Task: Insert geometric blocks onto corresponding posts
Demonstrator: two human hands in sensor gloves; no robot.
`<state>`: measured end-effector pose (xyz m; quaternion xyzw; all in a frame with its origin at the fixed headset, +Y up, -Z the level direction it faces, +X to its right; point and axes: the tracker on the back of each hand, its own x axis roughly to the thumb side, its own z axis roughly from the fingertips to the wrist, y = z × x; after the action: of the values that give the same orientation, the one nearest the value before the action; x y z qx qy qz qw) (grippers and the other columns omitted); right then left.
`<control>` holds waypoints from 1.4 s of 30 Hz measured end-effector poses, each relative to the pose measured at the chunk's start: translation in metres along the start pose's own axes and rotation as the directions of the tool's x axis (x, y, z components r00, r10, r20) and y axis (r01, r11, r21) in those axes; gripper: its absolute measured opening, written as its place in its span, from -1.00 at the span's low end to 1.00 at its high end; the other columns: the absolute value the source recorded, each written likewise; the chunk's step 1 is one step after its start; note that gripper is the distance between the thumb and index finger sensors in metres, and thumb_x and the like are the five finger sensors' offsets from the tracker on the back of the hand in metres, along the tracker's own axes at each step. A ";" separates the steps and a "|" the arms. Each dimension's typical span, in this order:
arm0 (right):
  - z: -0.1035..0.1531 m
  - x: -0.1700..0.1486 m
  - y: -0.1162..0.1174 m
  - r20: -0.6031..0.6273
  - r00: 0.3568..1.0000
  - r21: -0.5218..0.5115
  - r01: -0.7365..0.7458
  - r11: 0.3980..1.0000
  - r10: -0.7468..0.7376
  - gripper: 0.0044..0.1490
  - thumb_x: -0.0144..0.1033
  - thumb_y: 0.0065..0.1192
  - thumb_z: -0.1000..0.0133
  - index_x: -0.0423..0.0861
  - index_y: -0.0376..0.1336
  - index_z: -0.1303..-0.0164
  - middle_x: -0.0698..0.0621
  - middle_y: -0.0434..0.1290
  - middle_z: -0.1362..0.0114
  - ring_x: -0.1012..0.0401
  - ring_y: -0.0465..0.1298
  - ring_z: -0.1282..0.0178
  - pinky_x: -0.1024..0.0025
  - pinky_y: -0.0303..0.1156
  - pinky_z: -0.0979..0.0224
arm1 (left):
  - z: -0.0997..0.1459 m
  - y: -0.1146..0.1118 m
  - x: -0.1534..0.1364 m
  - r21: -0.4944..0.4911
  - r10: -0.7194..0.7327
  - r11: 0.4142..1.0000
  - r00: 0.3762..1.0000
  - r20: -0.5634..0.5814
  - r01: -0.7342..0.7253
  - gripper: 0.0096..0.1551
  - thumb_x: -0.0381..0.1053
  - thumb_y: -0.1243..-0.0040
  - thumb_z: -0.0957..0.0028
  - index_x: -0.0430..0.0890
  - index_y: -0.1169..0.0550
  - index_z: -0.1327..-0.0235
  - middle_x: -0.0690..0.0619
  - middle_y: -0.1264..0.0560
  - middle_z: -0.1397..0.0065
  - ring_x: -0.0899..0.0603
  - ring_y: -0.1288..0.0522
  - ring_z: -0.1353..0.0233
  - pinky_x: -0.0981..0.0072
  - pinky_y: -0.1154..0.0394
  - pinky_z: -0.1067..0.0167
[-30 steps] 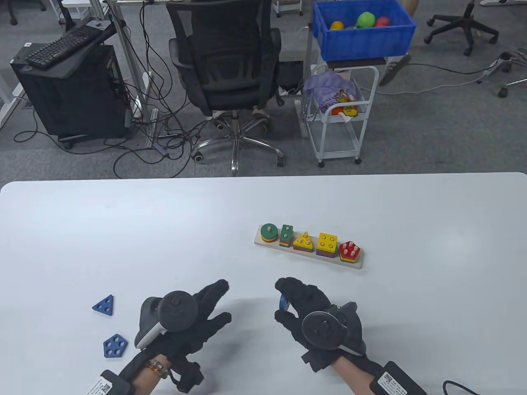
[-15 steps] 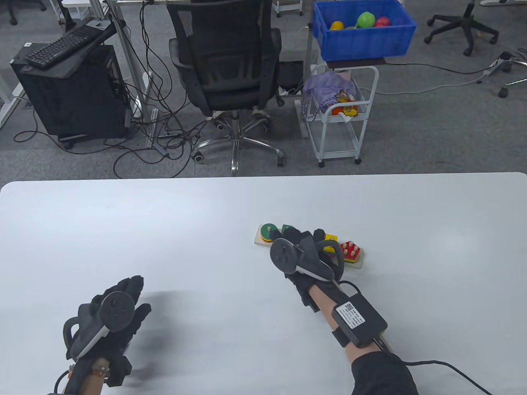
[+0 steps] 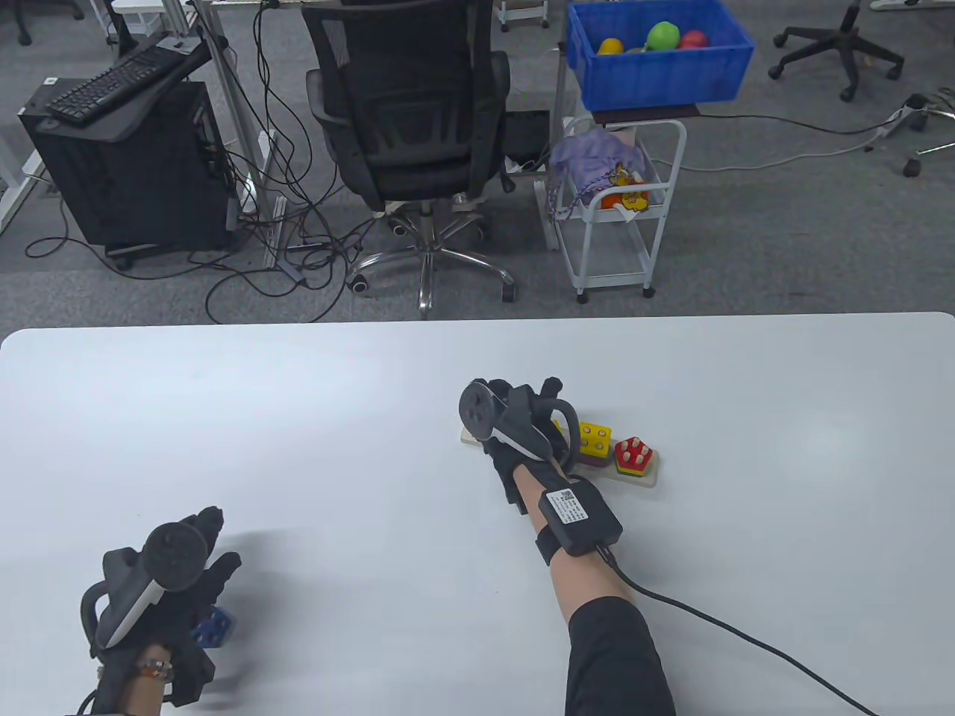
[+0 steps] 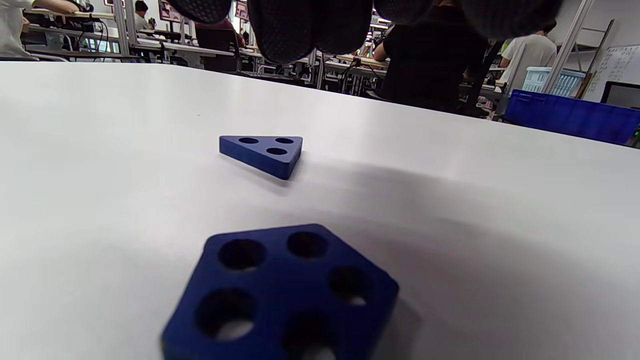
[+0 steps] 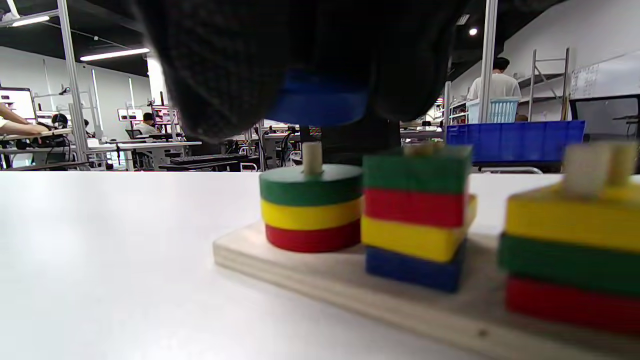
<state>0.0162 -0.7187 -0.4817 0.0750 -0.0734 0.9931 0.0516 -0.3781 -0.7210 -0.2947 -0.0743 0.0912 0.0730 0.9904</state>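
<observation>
A wooden post board [image 3: 643, 478] carries stacks of coloured blocks. My right hand [image 3: 522, 406] is over its left end and pinches a blue round disc [image 5: 317, 102] just above the single post [image 5: 312, 156] of the round stack [image 5: 310, 210], whose top disc is green. My left hand [image 3: 203, 574] hovers near the table's front left, fingers [image 4: 310, 25] free, holding nothing. Below it lie a blue pentagon block [image 4: 280, 295], partly visible in the table view [image 3: 216, 625], and a blue triangle block [image 4: 261, 152] farther off.
On the board stand the rectangle stack [image 5: 415, 215], the yellow square stack [image 3: 595, 440] and the red pentagon stack [image 3: 634, 453]. An office chair [image 3: 406, 112] and a cart with a blue bin [image 3: 656, 63] stand beyond the table's far edge.
My right hand has carried the blue disc from the table's front to the board's left end. My left hand has moved left and back over the two loose blue blocks.
</observation>
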 end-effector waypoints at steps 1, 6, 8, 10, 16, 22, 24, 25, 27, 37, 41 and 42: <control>-0.001 0.000 0.003 0.002 1.000 0.001 0.002 1.000 -0.002 -0.16 -0.13 0.48 0.10 0.05 0.20 -0.41 -0.03 0.40 -0.50 -0.07 0.47 -0.41 -0.56 0.02 -0.47 | -0.001 -0.001 0.000 -0.007 -0.006 1.000 1.000 0.001 0.006 -0.16 0.30 -0.12 -0.05 0.18 -0.17 -0.61 0.06 -0.22 -0.74 -0.18 -0.28 -0.70 -0.24 -0.16 -0.58; -0.006 0.005 0.014 -0.004 1.000 0.037 -0.022 0.999 0.023 -0.17 -0.15 0.47 0.09 0.06 0.19 -0.42 -0.03 0.37 -0.53 -0.09 0.45 -0.43 -0.54 0.03 -0.48 | -0.001 -0.004 0.001 -0.021 -0.015 1.000 1.000 -0.001 0.015 -0.17 0.30 -0.12 -0.05 0.18 -0.17 -0.61 0.06 -0.22 -0.74 -0.18 -0.28 -0.70 -0.24 -0.16 -0.58; -0.008 0.007 0.016 -0.024 0.999 0.023 -0.048 0.999 0.049 -0.18 -0.16 0.46 0.08 0.06 0.19 -0.42 -0.03 0.37 -0.53 -0.10 0.46 -0.42 -0.51 0.07 -0.48 | -0.001 -0.003 0.001 -0.023 -0.014 1.000 1.000 -0.003 0.013 -0.17 0.30 -0.12 -0.05 0.18 -0.17 -0.61 0.06 -0.22 -0.74 -0.18 -0.28 -0.70 -0.24 -0.16 -0.58; -0.009 0.007 0.018 -0.036 0.997 0.038 -0.072 0.997 0.074 -0.18 -0.15 0.46 0.07 0.06 0.19 -0.42 -0.03 0.37 -0.53 -0.11 0.44 -0.44 -0.52 0.05 -0.48 | 0.000 -0.003 0.002 -0.024 -0.012 1.000 1.000 -0.004 0.012 -0.17 0.30 -0.12 -0.05 0.18 -0.17 -0.61 0.06 -0.22 -0.74 -0.18 -0.28 -0.70 -0.24 -0.16 -0.58; -0.007 0.004 0.017 -0.004 0.994 0.083 -0.108 0.991 0.109 -0.09 -0.05 0.42 0.08 0.03 0.13 -0.49 -0.10 0.30 -0.59 -0.14 0.36 -0.53 -0.53 0.04 -0.49 | 0.001 0.000 -0.001 -0.048 -0.013 0.999 1.000 -0.010 0.012 -0.17 0.30 -0.13 -0.05 0.19 -0.18 -0.61 0.05 -0.21 -0.75 -0.18 -0.28 -0.71 -0.24 -0.16 -0.58; 0.022 -0.005 -0.011 0.071 0.991 0.055 -0.118 0.992 0.114 -0.10 -0.02 0.37 0.05 0.00 0.13 -0.49 -0.13 0.29 -0.58 -0.15 0.37 -0.52 -0.49 0.11 -0.47 | 0.003 0.007 -0.012 -0.187 -0.068 0.981 0.993 -0.100 0.048 -0.12 0.30 -0.23 -0.01 0.18 -0.22 -0.61 0.04 -0.21 -0.76 -0.20 -0.32 -0.68 -0.22 -0.20 -0.57; 0.036 -0.007 -0.018 0.109 0.985 0.048 -0.136 0.990 0.130 -0.11 -0.01 0.36 0.05 -0.01 0.13 -0.48 -0.13 0.30 -0.57 -0.14 0.38 -0.50 -0.48 0.13 -0.46 | 0.004 0.007 -0.014 -0.254 -0.078 0.966 0.991 -0.111 0.048 -0.12 0.29 -0.27 0.00 0.17 -0.24 -0.60 0.04 -0.25 -0.74 -0.20 -0.36 -0.65 -0.19 -0.24 -0.56; 0.049 -0.009 -0.022 0.134 0.982 0.034 -0.139 0.990 0.133 -0.12 -0.01 0.35 0.04 -0.01 0.13 -0.48 -0.14 0.31 -0.56 -0.14 0.39 -0.50 -0.47 0.14 -0.45 | 0.004 0.006 -0.013 -0.298 -0.096 0.953 0.988 -0.118 0.056 -0.13 0.28 -0.29 0.01 0.17 -0.26 -0.59 0.04 -0.27 -0.74 -0.20 -0.40 -0.63 -0.19 -0.27 -0.54; 0.074 -0.014 -0.025 0.165 0.981 0.009 -0.109 0.994 0.106 -0.14 0.00 0.35 0.04 -0.01 0.15 -0.47 -0.14 0.33 -0.54 -0.14 0.42 -0.47 -0.46 0.17 -0.43 | 0.005 0.004 -0.011 -0.376 -0.135 0.923 0.982 -0.132 0.076 -0.14 0.27 -0.32 0.01 0.17 -0.29 -0.58 0.04 -0.30 -0.72 -0.22 -0.47 -0.58 -0.23 -0.34 -0.48; 0.181 -0.036 -0.024 0.221 0.965 0.109 -0.164 0.980 0.137 -0.16 0.02 0.32 0.02 -0.02 0.17 -0.46 -0.14 0.36 -0.52 -0.13 0.45 -0.44 -0.43 0.22 -0.40 | 0.009 -0.026 0.025 -0.462 -0.395 0.828 0.915 -0.079 0.317 -0.12 0.20 -0.42 0.06 0.12 -0.30 -0.55 0.01 -0.29 -0.68 -0.14 -0.56 -0.48 -0.15 -0.45 -0.42; 0.211 -0.042 -0.020 0.203 0.979 0.142 -0.064 0.988 0.034 -0.18 0.02 0.31 0.01 -0.02 0.18 -0.45 -0.14 0.37 -0.52 -0.14 0.46 -0.43 -0.43 0.23 -0.40 | 0.010 -0.033 0.034 -0.411 -0.472 0.814 0.880 -0.055 0.410 -0.11 0.16 -0.43 0.06 0.07 -0.28 -0.52 -0.02 -0.33 -0.62 -0.11 -0.59 -0.43 -0.09 -0.47 -0.44; 0.216 -0.044 -0.020 0.203 0.979 0.133 -0.049 0.990 0.021 -0.18 0.01 0.31 0.02 -0.02 0.19 -0.45 -0.14 0.38 -0.51 -0.14 0.46 -0.42 -0.43 0.24 -0.39 | 0.010 -0.034 0.035 -0.389 -0.480 0.817 0.876 -0.048 0.426 -0.12 0.15 -0.44 0.08 0.05 -0.31 -0.51 -0.03 -0.36 -0.58 -0.11 -0.61 -0.40 -0.08 -0.48 -0.43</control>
<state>0.0919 -0.7363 -0.2742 0.1768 -0.0110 0.9840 0.0210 -0.3365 -0.7482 -0.2869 -0.2827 0.1266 -0.1550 0.9381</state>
